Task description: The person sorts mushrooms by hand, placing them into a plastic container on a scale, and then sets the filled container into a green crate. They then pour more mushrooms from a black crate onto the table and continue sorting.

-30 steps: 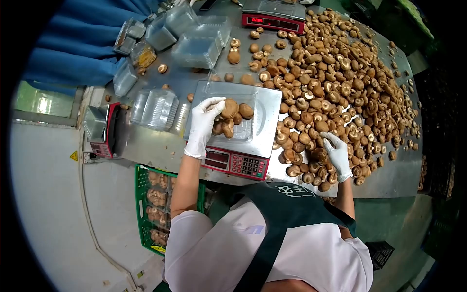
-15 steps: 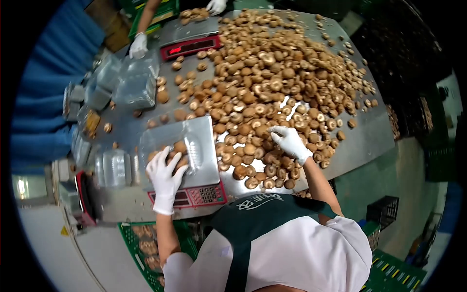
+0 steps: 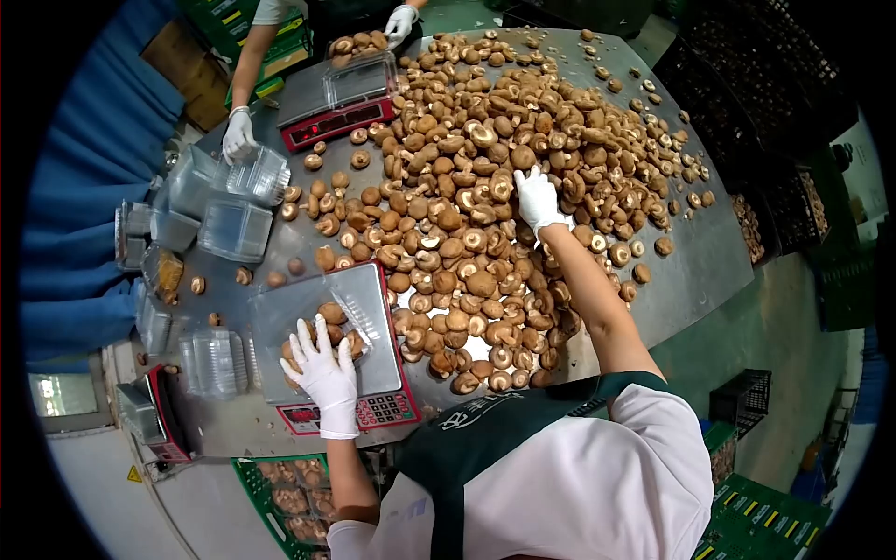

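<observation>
My left hand [image 3: 324, 378], in a white glove, lies with fingers spread over brown mushrooms [image 3: 331, 313] in a clear plastic tray [image 3: 351, 308]. The tray sits on the metal plate of a red scale [image 3: 387, 408], whose keypad faces me. My right hand [image 3: 539, 199], also gloved, reaches into the big heap of shiitake mushrooms [image 3: 467, 229]. Its fingers are apart, with the tips right at a round brown cap [image 3: 523, 157]. Part of the tray and its mushrooms is hidden under my left hand.
Across the metal table [image 3: 691, 271], a co-worker's gloved hand [image 3: 240, 137] touches stacked clear trays [image 3: 235, 229]; their other hand [image 3: 400, 25] is beside a second red scale [image 3: 341, 121]. A green crate [image 3: 252, 490] with packed mushrooms stands below the near edge.
My right hand has moved farther into the heap, away from me. My left hand stays at the tray, its fingers more spread. The view has shifted, showing more of the co-worker.
</observation>
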The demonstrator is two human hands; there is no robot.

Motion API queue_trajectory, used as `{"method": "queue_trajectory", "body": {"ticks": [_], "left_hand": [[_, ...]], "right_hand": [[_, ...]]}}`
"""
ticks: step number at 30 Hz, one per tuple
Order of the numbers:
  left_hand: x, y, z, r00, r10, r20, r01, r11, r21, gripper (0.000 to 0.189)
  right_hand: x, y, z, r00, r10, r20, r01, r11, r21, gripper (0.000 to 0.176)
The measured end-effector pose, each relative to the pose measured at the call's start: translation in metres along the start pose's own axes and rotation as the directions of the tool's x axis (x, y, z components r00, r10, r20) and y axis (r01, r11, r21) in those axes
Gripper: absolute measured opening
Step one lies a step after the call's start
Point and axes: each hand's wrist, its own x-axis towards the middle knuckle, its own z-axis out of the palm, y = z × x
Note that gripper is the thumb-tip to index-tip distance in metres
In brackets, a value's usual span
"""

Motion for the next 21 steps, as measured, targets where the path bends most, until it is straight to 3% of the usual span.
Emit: {"method": "queue_trajectory", "body": {"ticks": [1, 4, 5, 7, 8, 9, 11, 12, 15, 16, 17, 19, 21], "left_hand": [[-0.002, 0.005, -0.001, 1.0, -0.016, 0.0, 0.016, 1.0, 0.001, 0.055], [-0.009, 0.013, -0.002, 0.999, -0.034, -0.013, 0.034, 0.999, -0.01, 0.055], [-0.011, 0.015, -0.005, 0.999, -0.04, 0.006, 0.04, 0.999, -0.019, 0.055], [-0.012, 0.018, -0.008, 0.999, -0.048, 0.025, 0.049, 0.998, -0.03, 0.055], [-0.013, 0.019, -0.008, 0.999, -0.047, 0.016, 0.048, 0.998, -0.046, 0.055], [-0.014, 0.02, -0.009, 0.999, -0.046, 0.009, 0.046, 0.997, -0.06, 0.055], [-0.013, 0.018, -0.008, 0.999, -0.044, 0.012, 0.045, 0.996, -0.074, 0.055], [-0.012, 0.018, -0.008, 0.999, -0.04, 0.012, 0.041, 0.995, -0.09, 0.056], [-0.009, 0.019, -0.013, 0.999, -0.046, 0.014, 0.047, 0.992, -0.117, 0.055], [-0.008, 0.017, -0.014, 0.999, -0.043, 0.012, 0.044, 0.992, -0.117, 0.055], [-0.007, 0.014, -0.014, 0.999, -0.029, -0.038, 0.022, 0.981, -0.191, 0.054], [-0.004, 0.009, -0.018, 0.996, -0.019, -0.09, -0.005, 0.965, -0.261, 0.053], [-0.004, 0.004, -0.027, 0.99, -0.023, -0.138, -0.02, 0.952, -0.307, 0.049]], "right_hand": [[-0.001, 0.002, 0.004, 0.998, -0.012, -0.068, 0.014, 0.999, 0.029, 0.039], [-0.008, 0.016, -0.006, 0.999, -0.025, -0.043, 0.035, 0.968, 0.247, 0.024], [-0.018, 0.016, -0.017, 0.997, -0.078, 0.001, 0.075, 0.968, 0.241, 0.029], [-0.04, 0.006, -0.052, 0.967, -0.043, 0.249, -0.088, 0.867, 0.491, 0.031], [-0.048, 0.01, -0.051, 0.926, -0.011, 0.378, -0.255, 0.72, 0.645, 0.032], [-0.056, 0.019, -0.033, 0.913, -0.052, 0.404, -0.357, 0.376, 0.855, 0.031], [-0.064, 0.029, -0.033, 0.897, -0.053, 0.44, -0.441, -0.203, 0.874, 0.031], [-0.068, 0.03, -0.047, 0.905, -0.067, 0.421, -0.411, -0.4, 0.819, 0.03], [-0.058, 0.035, -0.05, 0.881, 0.018, 0.472, -0.376, -0.58, 0.723, 0.029], [-0.052, 0.033, -0.051, 0.841, 0.127, 0.525, -0.389, -0.531, 0.752, 0.028], [-0.042, 0.033, -0.055, 0.827, 0.14, 0.545, -0.41, -0.512, 0.755, 0.023], [-0.021, 0.037, -0.048, 0.838, 0.192, 0.511, -0.459, -0.256, 0.85, 0.021], [0.001, 0.033, -0.025, 0.915, 0.311, 0.256, -0.293, 0.081, 0.953, 0.027]]}}
